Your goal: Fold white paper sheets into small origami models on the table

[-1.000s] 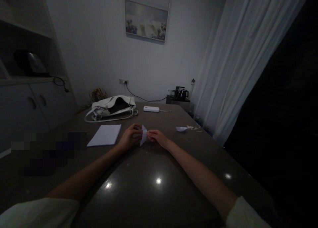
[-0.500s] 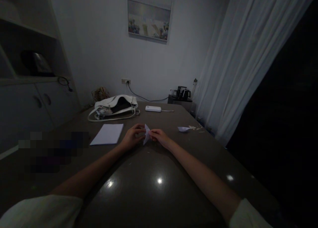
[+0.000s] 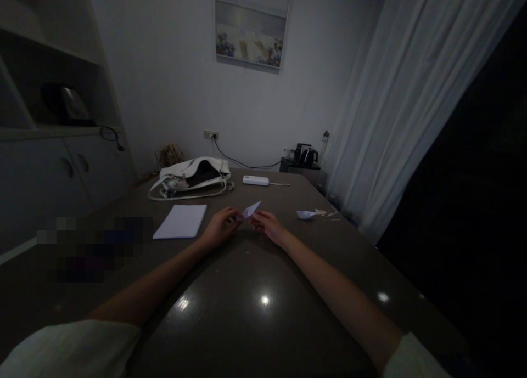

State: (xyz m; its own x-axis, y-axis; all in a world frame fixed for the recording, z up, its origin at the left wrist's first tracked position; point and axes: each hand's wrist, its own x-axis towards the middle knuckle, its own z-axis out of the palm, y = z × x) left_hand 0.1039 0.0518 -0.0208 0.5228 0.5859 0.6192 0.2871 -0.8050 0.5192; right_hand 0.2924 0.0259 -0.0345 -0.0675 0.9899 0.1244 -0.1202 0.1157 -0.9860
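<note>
Between my two hands, just above the dark table [image 3: 230,312], is a small folded piece of white paper [image 3: 251,209], one point tilted up to the right. My left hand [image 3: 222,226] pinches its left end with the fingertips. On the other side, my right hand [image 3: 268,225] grips its lower right edge between thumb and fingers. A folded paper boat [image 3: 306,215] lies on the table to the right, beside some small pale scraps [image 3: 327,213]. To the left of my left hand rests a stack of white paper [image 3: 181,221].
Farther back on the table stand a white handbag [image 3: 193,178] with its strap loose and a white power bank [image 3: 256,180] with a short cable. A black kettle [image 3: 308,157] sits on a low stand beyond the table. Along the right side hangs a white curtain [image 3: 391,92].
The folded paper has turned from standing upright to tilting, its point now toward the upper right. Both hands have shifted their hold on it slightly. The view has moved a little.
</note>
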